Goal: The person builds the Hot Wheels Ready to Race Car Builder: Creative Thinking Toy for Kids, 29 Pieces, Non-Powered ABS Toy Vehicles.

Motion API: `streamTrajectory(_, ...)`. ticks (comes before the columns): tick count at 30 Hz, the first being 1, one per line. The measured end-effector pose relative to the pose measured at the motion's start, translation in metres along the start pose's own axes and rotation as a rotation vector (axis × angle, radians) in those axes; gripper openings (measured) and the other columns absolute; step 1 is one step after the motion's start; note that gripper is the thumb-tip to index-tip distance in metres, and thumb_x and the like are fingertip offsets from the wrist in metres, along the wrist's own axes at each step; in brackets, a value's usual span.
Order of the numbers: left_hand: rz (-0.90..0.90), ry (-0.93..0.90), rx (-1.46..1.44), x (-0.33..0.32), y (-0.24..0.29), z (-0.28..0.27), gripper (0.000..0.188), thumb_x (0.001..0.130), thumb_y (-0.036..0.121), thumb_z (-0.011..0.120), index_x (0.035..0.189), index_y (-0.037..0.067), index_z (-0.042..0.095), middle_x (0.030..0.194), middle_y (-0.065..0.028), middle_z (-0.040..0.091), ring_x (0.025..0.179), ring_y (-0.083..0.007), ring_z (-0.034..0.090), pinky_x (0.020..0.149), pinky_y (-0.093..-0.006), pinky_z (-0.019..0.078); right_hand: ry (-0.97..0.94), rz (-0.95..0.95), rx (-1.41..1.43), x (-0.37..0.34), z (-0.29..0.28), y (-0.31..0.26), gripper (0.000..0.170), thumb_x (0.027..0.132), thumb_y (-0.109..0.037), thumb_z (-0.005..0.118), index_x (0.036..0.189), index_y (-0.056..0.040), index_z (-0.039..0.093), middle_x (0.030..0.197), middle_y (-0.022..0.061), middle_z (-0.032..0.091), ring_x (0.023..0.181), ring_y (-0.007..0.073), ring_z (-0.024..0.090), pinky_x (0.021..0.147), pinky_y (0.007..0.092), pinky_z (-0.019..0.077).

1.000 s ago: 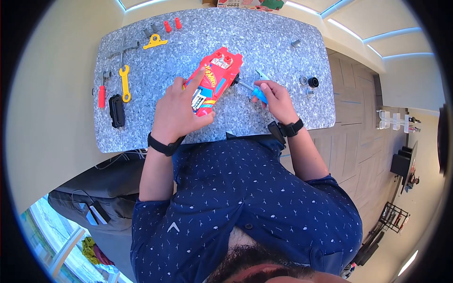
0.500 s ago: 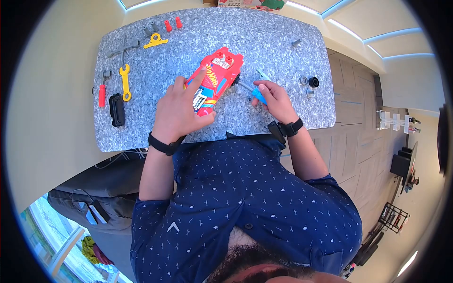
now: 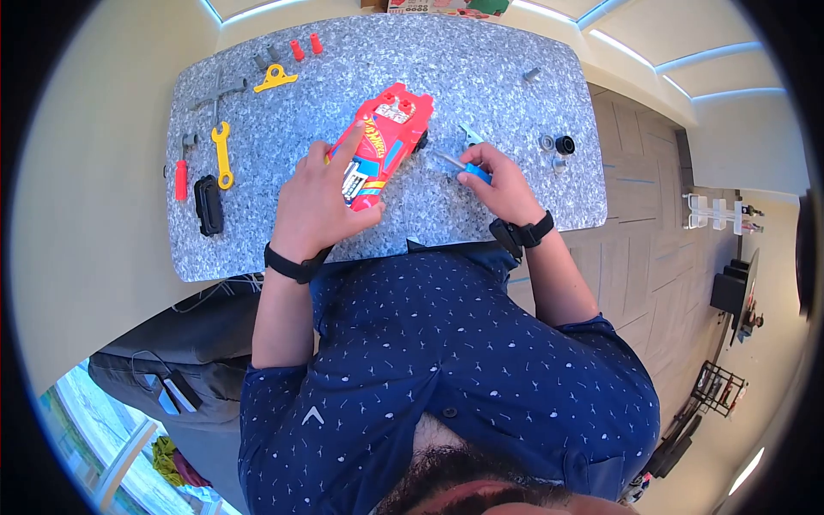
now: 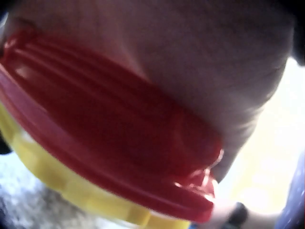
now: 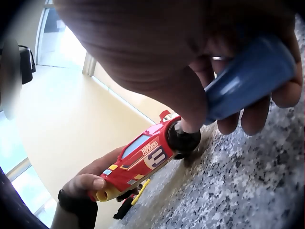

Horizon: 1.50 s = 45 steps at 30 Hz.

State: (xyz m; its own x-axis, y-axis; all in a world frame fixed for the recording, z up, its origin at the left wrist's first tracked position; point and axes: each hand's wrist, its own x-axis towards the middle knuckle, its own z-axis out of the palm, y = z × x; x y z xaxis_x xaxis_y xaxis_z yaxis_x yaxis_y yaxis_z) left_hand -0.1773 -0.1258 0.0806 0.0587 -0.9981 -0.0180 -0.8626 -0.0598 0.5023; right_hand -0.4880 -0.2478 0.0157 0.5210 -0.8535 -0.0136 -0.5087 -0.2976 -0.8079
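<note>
A red toy race car [image 3: 393, 129] lies at a slant on the speckled table, a black wheel [image 5: 183, 138] on its right side. My left hand [image 3: 316, 202] grips the car's body from the left, its thumb at the near end. In the left wrist view the palm presses close against the red shell [image 4: 109, 119] above a yellow base [image 4: 81, 186]. My right hand [image 3: 505, 184] holds a screwdriver by its blue handle [image 5: 252, 78]. The grey shaft [image 3: 448, 160] points toward the wheel, its tip a short way off. A small pale green piece [image 3: 469, 134] lies just beyond the right fingers.
On the left lie a yellow wrench [image 3: 222, 156], a red-handled tool [image 3: 181, 178], a black plastic part [image 3: 208, 206] and a grey cross-shaped tool [image 3: 219, 91]. Behind are a yellow bracket [image 3: 275, 79] and red pegs [image 3: 297, 51]. A loose black wheel [image 3: 564, 145] sits near the right edge.
The screwdriver has drawn back from the wheel and its handle has tilted in the right fingers. My left hand keeps its grip on the car; the whole view has shifted slightly.
</note>
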Motion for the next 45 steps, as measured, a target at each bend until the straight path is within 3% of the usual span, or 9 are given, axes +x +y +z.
streamTrajectory(8, -0.045, -0.056, -0.145, 0.007, -0.014, 0.003, 0.119, 0.075, 0.045, 0.090, 0.176, 0.019, 0.033, 0.138, -0.0227, 0.066, 0.121, -0.0420, 0.071, 0.100, -0.0488, 0.0588, 0.493, 0.133, -0.455, 0.005, -0.126, 0.028, 0.036, 0.091, -0.026, 0.088, 0.114, -0.0002, 0.077, 0.097, 0.0193, 0.077, 0.090, 0.0342, 0.073, 0.084, 0.0442, 0.0572)
streamTrajectory(17, 0.020, -0.034, -0.721, 0.018, -0.055, 0.032, 0.099, 0.095, 0.033, 0.080, 0.177, 0.012, 0.029, 0.170, -0.0178, 0.047, 0.142, -0.0298, 0.061, 0.124, -0.0440, 0.0428, 0.249, 0.478, -0.569, 0.024, -0.166, 0.115, 0.053, 0.079, -0.032, 0.096, 0.120, -0.0024, 0.082, 0.111, 0.0225, 0.082, 0.102, 0.0371, 0.080, 0.090, 0.0454, 0.0607)
streamTrajectory(20, 0.091, -0.044, -0.700, 0.028, -0.081, 0.049, 0.097, 0.097, 0.035, 0.075, 0.178, 0.013, 0.026, 0.170, -0.0167, 0.045, 0.134, -0.0284, 0.066, 0.109, -0.0427, 0.0577, 0.257, 0.434, -0.526, 0.025, -0.163, 0.130, 0.051, 0.078, -0.029, 0.096, 0.119, -0.0020, 0.082, 0.102, 0.0214, 0.082, 0.097, 0.0363, 0.080, 0.088, 0.0448, 0.0612)
streamTrajectory(25, -0.092, -0.165, -1.161, 0.024, -0.062, 0.054, 0.095, 0.101, 0.043, 0.070, 0.178, 0.014, 0.022, 0.149, -0.0145, 0.058, 0.116, -0.0240, 0.072, 0.080, -0.0354, 0.0602, 0.381, 0.208, -0.420, 0.027, -0.172, 0.118, 0.045, 0.080, -0.024, 0.094, 0.119, -0.0038, 0.082, 0.103, 0.0169, 0.081, 0.091, 0.0324, 0.078, 0.087, 0.0428, 0.0606)
streamTrajectory(31, -0.172, -0.164, -1.376, 0.028, -0.054, 0.067, 0.093, 0.105, 0.057, 0.063, 0.178, 0.015, 0.021, 0.131, -0.0125, 0.069, 0.102, -0.0198, 0.076, 0.054, -0.0283, 0.0604, 0.322, 0.005, 0.277, 0.013, -0.098, -0.025, 0.040, 0.088, -0.003, 0.088, 0.126, -0.0038, 0.075, 0.110, 0.0010, 0.075, 0.090, 0.0087, 0.069, 0.081, 0.0236, 0.0552)
streamTrajectory(35, -0.112, -0.109, -1.392, 0.027, -0.050, 0.074, 0.091, 0.109, 0.068, 0.054, 0.177, 0.015, 0.023, 0.136, -0.0121, 0.068, 0.100, -0.0185, 0.076, 0.050, -0.0261, 0.0561, 0.085, -0.310, 0.457, 0.016, -0.017, -0.075, 0.032, 0.085, -0.004, 0.090, 0.112, -0.0055, 0.071, 0.128, 0.0114, 0.077, 0.115, 0.0203, 0.073, 0.101, 0.0370, 0.0585)
streamTrajectory(41, -0.054, 0.003, -1.399, 0.030, -0.038, 0.082, 0.087, 0.113, 0.068, 0.047, 0.176, 0.012, 0.026, 0.159, -0.0141, 0.056, 0.127, -0.0197, 0.069, 0.092, -0.0352, 0.0644, -0.103, -0.412, 0.360, 0.017, 0.049, -0.095, 0.058, 0.083, -0.008, 0.092, 0.138, -0.0064, 0.075, 0.133, 0.0116, 0.077, 0.127, 0.0250, 0.072, 0.107, 0.0404, 0.0551)
streamTrajectory(42, -0.006, 0.037, -1.353, 0.033, -0.042, 0.087, 0.086, 0.113, 0.068, 0.046, 0.175, 0.010, 0.027, 0.163, -0.0145, 0.053, 0.138, -0.0211, 0.063, 0.112, -0.0399, 0.0565, -0.082, -0.451, 0.328, 0.019, 0.055, -0.095, 0.057, 0.083, -0.008, 0.092, 0.138, -0.0064, 0.075, 0.133, 0.0123, 0.077, 0.126, 0.0264, 0.072, 0.108, 0.0409, 0.0550)
streamTrajectory(45, -0.025, 0.007, -1.369, 0.032, -0.042, 0.086, 0.086, 0.114, 0.068, 0.043, 0.176, 0.012, 0.026, 0.160, -0.0141, 0.056, 0.130, -0.0191, 0.068, 0.092, -0.0340, 0.0643, -0.020, -0.474, 0.313, 0.022, 0.063, -0.094, 0.061, 0.080, -0.008, 0.093, 0.138, -0.0104, 0.075, 0.131, 0.0132, 0.077, 0.118, 0.0330, 0.074, 0.100, 0.0415, 0.0582)
